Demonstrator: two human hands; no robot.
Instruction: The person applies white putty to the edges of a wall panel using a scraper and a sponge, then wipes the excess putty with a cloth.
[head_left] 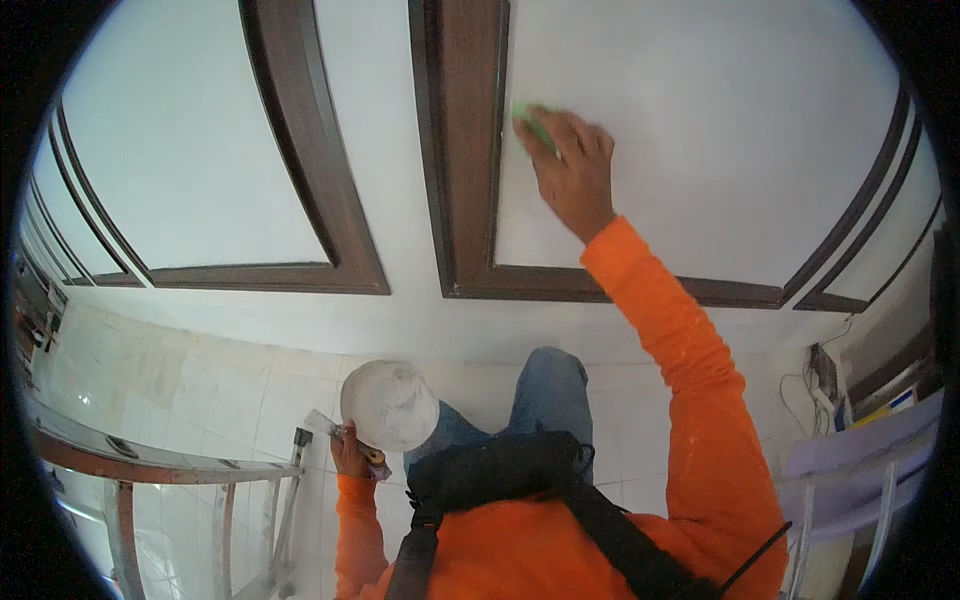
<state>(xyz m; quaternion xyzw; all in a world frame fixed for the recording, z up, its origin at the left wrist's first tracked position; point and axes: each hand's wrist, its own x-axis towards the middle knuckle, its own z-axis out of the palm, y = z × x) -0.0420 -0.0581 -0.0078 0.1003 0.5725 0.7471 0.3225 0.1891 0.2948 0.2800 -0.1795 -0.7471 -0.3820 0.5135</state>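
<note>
My right hand is raised to the white wall panel, its fingers closed round a small green thing. Motion blurs that piece, and I cannot tell whether it is a sponge or a sanding pad. It sits right beside the dark brown wooden moulding. Low on the left, my left hand grips a putty knife with its blade pointing up and left. A round tub smeared with white paste touches that hand's fingers; how far the hand supports it is hidden.
A metal ladder or scaffold frame stands at the left. More brown moulding frames the panel to the left. At the right are a purple chair and loose cables by the wall. Pale tiles cover the floor.
</note>
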